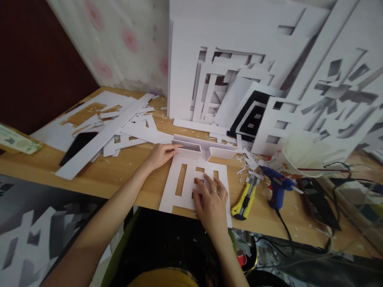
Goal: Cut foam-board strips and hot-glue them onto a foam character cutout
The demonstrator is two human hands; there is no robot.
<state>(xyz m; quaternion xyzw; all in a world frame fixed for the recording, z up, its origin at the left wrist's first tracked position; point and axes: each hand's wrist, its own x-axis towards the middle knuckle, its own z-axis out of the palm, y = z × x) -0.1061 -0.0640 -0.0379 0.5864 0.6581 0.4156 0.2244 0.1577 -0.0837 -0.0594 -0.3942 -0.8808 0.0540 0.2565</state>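
My left hand pinches the foam strip at the cut-out board's far edge; my right hand presses flat, fingers spread, on it.

Two hands are in view, one left hand and one right hand, over a single flat white cut-out board that shows three rectangular slots (the right hand covers part of it, so more may lie beneath). On the one wooden table lie one yellow utility knife, one blue glue gun, one paper cup, one black phone and one long white strip, amid white scraps too many to count. At the back lean at least three large cut-out sheets, overlapping so that the exact number cannot be told.
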